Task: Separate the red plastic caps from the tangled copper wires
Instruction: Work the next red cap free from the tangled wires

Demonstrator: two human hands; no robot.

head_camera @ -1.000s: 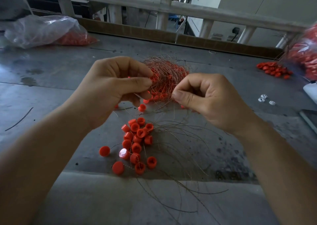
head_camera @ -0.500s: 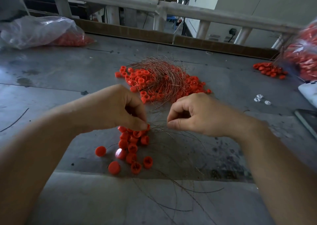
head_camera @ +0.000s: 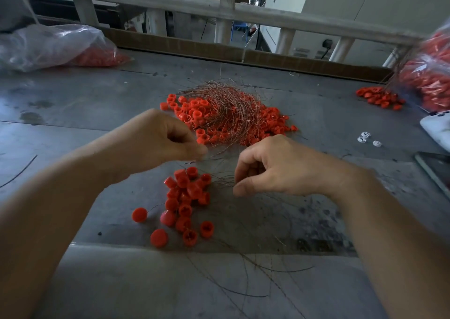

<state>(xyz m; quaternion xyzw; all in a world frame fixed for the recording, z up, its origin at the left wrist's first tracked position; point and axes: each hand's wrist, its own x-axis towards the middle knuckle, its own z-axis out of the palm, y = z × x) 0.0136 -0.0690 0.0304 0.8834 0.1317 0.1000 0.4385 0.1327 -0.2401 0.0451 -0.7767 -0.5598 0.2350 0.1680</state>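
Observation:
A tangle of copper wires (head_camera: 229,109) lies on a heap of red caps (head_camera: 267,121) at the table's middle. Nearer me sits a small pile of separated red caps (head_camera: 185,199), and loose copper wires (head_camera: 246,265) spread to its right and toward the front edge. My left hand (head_camera: 155,145) hovers between the tangle and the small pile. Its fingers are curled and its thumb meets the forefinger, with nothing visible between them. My right hand (head_camera: 282,170) hangs just right of the small pile over the loose wires, thumb and fingers apart and holding nothing.
A clear bag of red caps (head_camera: 56,48) lies at the back left. Another bag (head_camera: 428,75) and a cap cluster (head_camera: 379,97) sit at the back right. Small white pieces (head_camera: 367,139), a white object (head_camera: 438,128) and a dark flat thing (head_camera: 435,170) occupy the right edge. A railing (head_camera: 219,14) borders the back.
Both hands came down from the tangle to the small pile. Since then my left hand has lifted slightly, and my right hand's pinch has opened over the loose wires.

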